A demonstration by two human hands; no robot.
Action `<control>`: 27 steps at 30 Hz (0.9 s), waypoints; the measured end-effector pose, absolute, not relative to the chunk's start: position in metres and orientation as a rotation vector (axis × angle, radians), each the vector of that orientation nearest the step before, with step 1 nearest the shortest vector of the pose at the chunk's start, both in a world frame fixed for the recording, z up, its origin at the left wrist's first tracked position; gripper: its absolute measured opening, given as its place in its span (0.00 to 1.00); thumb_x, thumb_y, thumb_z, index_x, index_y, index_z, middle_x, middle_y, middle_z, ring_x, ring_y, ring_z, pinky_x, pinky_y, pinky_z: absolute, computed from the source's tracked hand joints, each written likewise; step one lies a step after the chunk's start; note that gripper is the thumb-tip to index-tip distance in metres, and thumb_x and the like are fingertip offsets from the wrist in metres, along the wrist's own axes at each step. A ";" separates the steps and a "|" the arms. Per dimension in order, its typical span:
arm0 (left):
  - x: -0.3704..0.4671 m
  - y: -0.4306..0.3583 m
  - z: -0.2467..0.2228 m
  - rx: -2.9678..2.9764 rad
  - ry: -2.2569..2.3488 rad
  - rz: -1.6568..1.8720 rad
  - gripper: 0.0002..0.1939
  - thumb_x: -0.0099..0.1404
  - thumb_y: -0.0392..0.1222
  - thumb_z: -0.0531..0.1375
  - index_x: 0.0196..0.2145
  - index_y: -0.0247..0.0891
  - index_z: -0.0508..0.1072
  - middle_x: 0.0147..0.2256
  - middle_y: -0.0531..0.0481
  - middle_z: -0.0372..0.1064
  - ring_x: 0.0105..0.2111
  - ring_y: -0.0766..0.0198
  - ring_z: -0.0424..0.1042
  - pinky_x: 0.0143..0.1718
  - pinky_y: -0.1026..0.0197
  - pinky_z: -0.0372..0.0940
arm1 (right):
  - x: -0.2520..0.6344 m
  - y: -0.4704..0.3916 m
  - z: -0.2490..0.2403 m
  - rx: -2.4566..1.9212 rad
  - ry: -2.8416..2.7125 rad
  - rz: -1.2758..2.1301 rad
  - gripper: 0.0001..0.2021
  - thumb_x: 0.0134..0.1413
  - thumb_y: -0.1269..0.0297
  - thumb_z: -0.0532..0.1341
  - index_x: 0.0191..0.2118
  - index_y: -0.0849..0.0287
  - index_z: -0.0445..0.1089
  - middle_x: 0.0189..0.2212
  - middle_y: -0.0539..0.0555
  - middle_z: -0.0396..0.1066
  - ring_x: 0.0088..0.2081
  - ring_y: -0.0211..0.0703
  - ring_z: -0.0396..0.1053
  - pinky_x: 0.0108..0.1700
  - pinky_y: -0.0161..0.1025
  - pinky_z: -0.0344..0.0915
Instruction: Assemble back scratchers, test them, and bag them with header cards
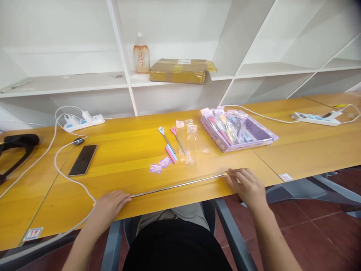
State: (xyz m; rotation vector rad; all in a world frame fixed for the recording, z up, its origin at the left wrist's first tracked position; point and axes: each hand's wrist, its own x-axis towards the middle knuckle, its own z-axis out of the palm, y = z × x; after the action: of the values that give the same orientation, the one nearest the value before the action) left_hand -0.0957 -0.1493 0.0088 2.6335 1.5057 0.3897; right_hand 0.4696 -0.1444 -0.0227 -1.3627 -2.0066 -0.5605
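Left hand [110, 205] pinches one end of the rod [180, 185]; right hand [248, 185] pinches the other; it stretches nearer than the tray [258, 130], mostly leftward; pink fork [178, 140] left of the tray.

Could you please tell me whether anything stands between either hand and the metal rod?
Nothing visible does: the left hand and right hand each hold one end of the metal rod, and the small cards lie beyond it.

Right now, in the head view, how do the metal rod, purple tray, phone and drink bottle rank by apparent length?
Longest to shortest:
1. Metal rod
2. Purple tray
3. Phone and drink bottle: too alike to rank; the latter is farther back.
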 end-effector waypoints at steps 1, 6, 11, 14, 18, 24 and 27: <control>-0.087 -0.150 0.007 2.638 1.490 0.386 0.26 0.82 0.57 0.48 0.43 0.45 0.82 0.38 0.48 0.82 0.37 0.58 0.80 0.40 0.59 0.72 | 0.461 -0.143 -0.023 -1.335 -2.043 -0.519 0.04 0.68 0.73 0.66 0.41 0.56 0.75 0.37 0.54 0.81 0.39 0.44 0.77 0.46 0.41 0.72; -0.044 -0.154 0.004 2.697 1.454 0.415 0.23 0.83 0.53 0.48 0.43 0.43 0.81 0.39 0.48 0.82 0.38 0.59 0.80 0.40 0.60 0.71 | 0.410 -0.140 -0.019 -1.278 -2.132 -0.400 0.06 0.71 0.71 0.62 0.40 0.54 0.75 0.37 0.56 0.81 0.38 0.45 0.75 0.44 0.44 0.72; -0.002 -0.156 0.002 2.738 1.449 0.333 0.22 0.83 0.49 0.47 0.42 0.42 0.79 0.37 0.47 0.80 0.36 0.59 0.78 0.36 0.61 0.66 | 0.346 -0.151 -0.009 -1.128 -2.215 -0.387 0.08 0.71 0.74 0.60 0.43 0.55 0.75 0.36 0.55 0.79 0.35 0.44 0.71 0.39 0.42 0.68; 0.024 -0.156 -0.005 2.753 1.466 0.265 0.21 0.83 0.47 0.48 0.39 0.42 0.78 0.34 0.48 0.78 0.33 0.59 0.77 0.33 0.59 0.62 | 0.306 -0.160 -0.012 -1.040 -2.250 -0.390 0.07 0.72 0.75 0.60 0.45 0.57 0.74 0.37 0.55 0.78 0.35 0.43 0.70 0.37 0.41 0.65; 0.045 -0.152 -0.013 2.749 1.536 0.286 0.19 0.82 0.49 0.52 0.36 0.41 0.76 0.30 0.49 0.75 0.30 0.59 0.74 0.29 0.58 0.57 | 0.277 -0.161 -0.023 -1.137 -2.190 -0.380 0.07 0.71 0.75 0.62 0.40 0.57 0.72 0.32 0.53 0.74 0.35 0.45 0.66 0.36 0.43 0.60; 0.044 -0.147 -0.017 2.846 1.509 0.380 0.20 0.82 0.49 0.51 0.35 0.41 0.75 0.30 0.48 0.75 0.31 0.60 0.73 0.31 0.58 0.58 | 0.278 -0.154 -0.030 -1.159 -2.085 -0.301 0.10 0.69 0.77 0.63 0.36 0.57 0.69 0.29 0.52 0.70 0.33 0.44 0.61 0.35 0.43 0.56; 0.043 -0.147 -0.016 2.853 1.503 0.369 0.21 0.83 0.49 0.50 0.35 0.41 0.75 0.30 0.48 0.75 0.31 0.60 0.73 0.31 0.58 0.58 | 0.280 -0.154 -0.030 -1.118 -2.072 -0.250 0.11 0.69 0.78 0.63 0.36 0.56 0.68 0.30 0.51 0.71 0.33 0.44 0.60 0.36 0.42 0.58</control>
State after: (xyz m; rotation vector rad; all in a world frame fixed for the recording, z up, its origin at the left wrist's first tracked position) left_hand 0.0431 -0.1473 -0.0164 2.8527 1.5027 0.3686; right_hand 0.2797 -0.1539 -0.0299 -1.1178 -2.0716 -0.2498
